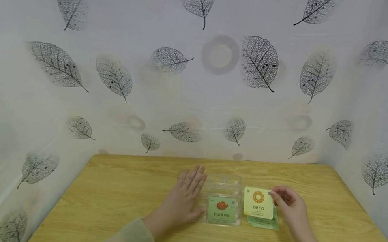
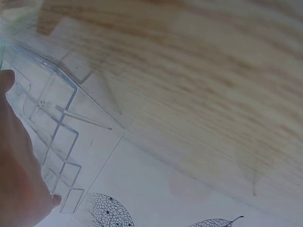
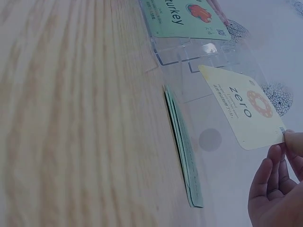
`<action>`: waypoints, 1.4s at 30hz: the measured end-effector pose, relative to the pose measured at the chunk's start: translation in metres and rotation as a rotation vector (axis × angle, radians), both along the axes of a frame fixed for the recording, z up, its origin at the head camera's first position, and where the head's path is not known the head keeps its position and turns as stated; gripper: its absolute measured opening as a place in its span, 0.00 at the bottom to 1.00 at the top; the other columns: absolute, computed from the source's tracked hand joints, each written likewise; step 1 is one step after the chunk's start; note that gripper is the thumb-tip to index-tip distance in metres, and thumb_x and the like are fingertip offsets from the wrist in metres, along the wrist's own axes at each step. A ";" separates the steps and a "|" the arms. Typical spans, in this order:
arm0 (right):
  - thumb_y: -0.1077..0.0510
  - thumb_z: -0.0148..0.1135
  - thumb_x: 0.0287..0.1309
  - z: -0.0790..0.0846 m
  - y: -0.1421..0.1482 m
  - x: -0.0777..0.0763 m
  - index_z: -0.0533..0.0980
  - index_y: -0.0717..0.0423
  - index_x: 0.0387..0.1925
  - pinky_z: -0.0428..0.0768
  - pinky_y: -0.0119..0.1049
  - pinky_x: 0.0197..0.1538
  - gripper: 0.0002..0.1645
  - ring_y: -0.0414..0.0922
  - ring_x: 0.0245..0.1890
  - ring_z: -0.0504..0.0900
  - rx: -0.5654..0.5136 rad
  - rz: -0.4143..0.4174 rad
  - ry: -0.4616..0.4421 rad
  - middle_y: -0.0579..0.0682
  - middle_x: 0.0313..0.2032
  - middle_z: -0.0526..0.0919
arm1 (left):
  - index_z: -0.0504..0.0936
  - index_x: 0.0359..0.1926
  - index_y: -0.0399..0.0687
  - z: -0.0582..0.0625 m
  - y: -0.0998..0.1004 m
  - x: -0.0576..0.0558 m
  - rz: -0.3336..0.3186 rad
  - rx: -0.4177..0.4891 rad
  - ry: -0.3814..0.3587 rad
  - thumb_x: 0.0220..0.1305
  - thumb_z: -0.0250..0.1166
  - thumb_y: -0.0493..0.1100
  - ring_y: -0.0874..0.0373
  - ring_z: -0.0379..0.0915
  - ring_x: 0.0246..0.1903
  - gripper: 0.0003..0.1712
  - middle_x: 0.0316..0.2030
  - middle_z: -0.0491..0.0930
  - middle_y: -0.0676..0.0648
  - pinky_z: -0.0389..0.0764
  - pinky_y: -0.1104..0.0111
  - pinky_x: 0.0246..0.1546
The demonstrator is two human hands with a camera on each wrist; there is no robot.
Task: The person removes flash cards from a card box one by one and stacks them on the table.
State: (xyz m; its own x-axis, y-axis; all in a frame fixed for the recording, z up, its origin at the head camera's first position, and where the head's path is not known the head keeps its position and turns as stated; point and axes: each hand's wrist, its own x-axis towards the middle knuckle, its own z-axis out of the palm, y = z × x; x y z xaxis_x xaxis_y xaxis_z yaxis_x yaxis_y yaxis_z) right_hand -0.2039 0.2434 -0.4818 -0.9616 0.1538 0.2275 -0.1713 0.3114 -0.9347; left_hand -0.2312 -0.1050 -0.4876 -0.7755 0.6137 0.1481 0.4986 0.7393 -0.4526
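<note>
The right hand (image 1: 292, 211) pinches the yellow "zero" card (image 1: 258, 203) by one corner, holding it raised over the green cards (image 1: 268, 224), which lie on the table (image 1: 121, 201) just left of that hand. Farther left, the clear stand (image 1: 225, 189) bears the "turkey" card (image 1: 221, 214). The left hand (image 1: 185, 197), fingers straight, rests against the stand's side.
</note>
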 end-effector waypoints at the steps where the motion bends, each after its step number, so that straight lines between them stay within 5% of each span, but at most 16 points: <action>1: 0.61 0.64 0.74 0.000 0.000 0.000 0.80 0.72 0.49 0.84 0.24 0.39 0.14 0.27 0.35 0.81 0.000 -0.003 -0.008 0.28 0.34 0.84 | 0.42 0.86 0.41 0.000 0.000 0.000 -0.001 0.000 0.002 0.74 0.37 0.80 0.43 0.32 0.87 0.59 0.87 0.34 0.39 0.47 0.50 0.86; 22: 0.59 0.63 0.76 -0.008 0.008 -0.001 0.79 0.71 0.52 0.86 0.26 0.39 0.16 0.26 0.36 0.80 0.028 0.001 -0.082 0.26 0.34 0.83 | 0.40 0.86 0.41 0.001 0.000 0.001 -0.003 -0.006 0.007 0.75 0.35 0.80 0.43 0.31 0.87 0.59 0.87 0.35 0.39 0.47 0.50 0.86; 42: 0.58 0.64 0.75 -0.014 0.012 -0.004 0.80 0.72 0.52 0.80 0.22 0.38 0.17 0.27 0.35 0.77 0.099 -0.024 -0.160 0.36 0.35 0.82 | 0.41 0.86 0.41 0.003 0.001 0.002 0.011 -0.025 -0.008 0.75 0.36 0.80 0.43 0.31 0.87 0.59 0.87 0.33 0.39 0.47 0.51 0.87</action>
